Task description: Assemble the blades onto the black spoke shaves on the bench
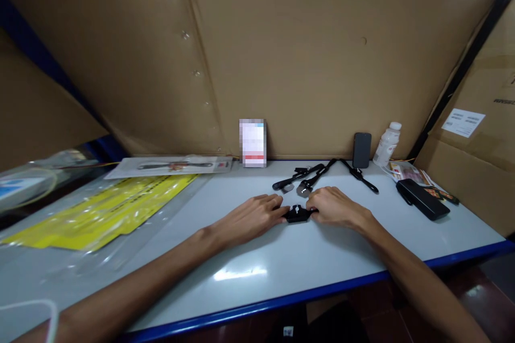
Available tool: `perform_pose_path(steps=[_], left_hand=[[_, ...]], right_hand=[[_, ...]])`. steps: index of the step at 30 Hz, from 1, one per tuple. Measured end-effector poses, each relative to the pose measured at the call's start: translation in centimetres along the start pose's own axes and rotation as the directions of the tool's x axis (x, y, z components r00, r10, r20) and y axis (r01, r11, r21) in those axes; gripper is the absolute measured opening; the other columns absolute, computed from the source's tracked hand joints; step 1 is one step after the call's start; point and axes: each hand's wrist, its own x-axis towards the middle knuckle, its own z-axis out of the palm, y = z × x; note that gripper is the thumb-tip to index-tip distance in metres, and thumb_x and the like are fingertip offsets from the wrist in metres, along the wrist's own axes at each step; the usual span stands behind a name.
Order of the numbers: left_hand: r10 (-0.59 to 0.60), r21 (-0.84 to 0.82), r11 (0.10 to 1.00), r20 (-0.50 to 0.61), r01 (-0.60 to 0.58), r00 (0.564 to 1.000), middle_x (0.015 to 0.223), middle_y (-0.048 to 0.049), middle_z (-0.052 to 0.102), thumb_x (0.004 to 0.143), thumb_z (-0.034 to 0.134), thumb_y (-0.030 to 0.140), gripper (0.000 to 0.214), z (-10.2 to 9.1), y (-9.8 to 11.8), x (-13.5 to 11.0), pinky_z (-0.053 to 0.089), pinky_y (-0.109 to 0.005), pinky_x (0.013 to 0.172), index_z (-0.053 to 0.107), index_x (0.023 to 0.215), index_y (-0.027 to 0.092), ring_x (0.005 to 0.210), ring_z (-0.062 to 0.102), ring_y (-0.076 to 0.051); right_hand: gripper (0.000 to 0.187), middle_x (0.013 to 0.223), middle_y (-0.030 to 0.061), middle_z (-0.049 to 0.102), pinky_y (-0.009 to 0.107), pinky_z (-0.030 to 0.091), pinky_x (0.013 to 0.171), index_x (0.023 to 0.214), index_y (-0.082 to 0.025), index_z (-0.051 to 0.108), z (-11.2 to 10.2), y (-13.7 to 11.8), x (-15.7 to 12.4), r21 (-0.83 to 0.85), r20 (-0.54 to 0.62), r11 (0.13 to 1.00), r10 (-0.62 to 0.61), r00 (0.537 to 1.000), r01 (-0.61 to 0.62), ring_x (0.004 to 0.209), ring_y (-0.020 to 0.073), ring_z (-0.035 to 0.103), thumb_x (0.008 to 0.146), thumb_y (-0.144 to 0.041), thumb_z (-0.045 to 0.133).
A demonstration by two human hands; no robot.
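Observation:
A small black part (296,214) lies on the white table (281,262), held from both sides. My left hand (252,217) pinches its left end with closed fingers. My right hand (335,206) grips its right end the same way. Just behind the hands lie several black tools with long handles (309,177), some ending in round metal wheels (302,191).
Yellow packaging in clear plastic (104,211) covers the table's left side, with a carded tool package (173,165) behind it. A white card (252,142), a dark phone (361,150) and a white bottle (386,144) stand against the cardboard back wall. A black case (422,198) lies at right.

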Motion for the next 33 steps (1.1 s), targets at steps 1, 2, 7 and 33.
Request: perform_pose_path(steps=[1, 2, 7, 33], left_hand=[[0.001, 0.004, 1.0, 0.006, -0.001, 1.0, 0.089, -0.0079, 0.06, 0.112, 0.043, 0.026, 0.03, -0.1, 0.0, 0.0, 0.047, -0.035, 0.066, 0.069, 0.106, 0.015, 0.072, 0.056, -0.02], [0.0, 0.001, 1.0, 0.007, 0.0, 1.0, 0.089, -0.0079, 0.061, 0.112, 0.043, 0.025, 0.028, -0.2, 0.1, 0.0, 0.047, -0.035, 0.066, 0.069, 0.107, 0.015, 0.073, 0.056, -0.02], [-0.002, -0.061, 0.998, 0.002, 0.002, 1.0, 0.09, -0.0079, 0.06, 0.112, 0.044, 0.025, 0.027, 0.1, 0.0, -0.2, 0.048, -0.036, 0.067, 0.068, 0.107, 0.015, 0.074, 0.055, -0.02], [-0.084, -0.233, 0.968, 0.035, 0.09, 0.996, 0.099, -0.0074, 0.065, 0.114, 0.035, 0.036, 0.038, 0.7, -0.2, -0.2, 0.054, -0.038, 0.08, 0.062, 0.137, 0.021, 0.086, 0.064, -0.023]], right_hand=[[0.02, 0.09, 0.009, 0.076, 0.034, 0.026, 0.063, 0.082, -0.017, 0.074, -0.1, -0.1, 0.0, -0.016, 0.006, 1.0, 0.002, 1.0, -0.002, 0.078, 0.0206, 0.063, 0.082, -0.006, 0.057], [0.021, 0.091, 0.0096, 0.076, 0.034, 0.026, 0.063, 0.083, -0.017, 0.074, -0.1, -0.2, 0.0, -0.027, 0.011, 1.0, 0.003, 1.0, -0.003, 0.078, 0.0206, 0.063, 0.082, -0.006, 0.056], [0.023, 0.095, 0.0111, 0.076, 0.034, 0.028, 0.064, 0.088, -0.016, 0.075, 0.1, -0.3, 0.0, -0.051, 0.024, 0.999, -0.002, 1.0, 0.003, 0.079, 0.0206, 0.062, 0.082, -0.005, 0.056], [0.024, 0.087, 0.0033, 0.071, 0.029, 0.033, 0.068, 0.088, -0.021, 0.072, 0.6, 1.5, 0.3, 0.188, -0.019, 0.98, -0.065, 0.998, 0.068, 0.08, 0.0196, 0.059, 0.077, -0.005, 0.058]])
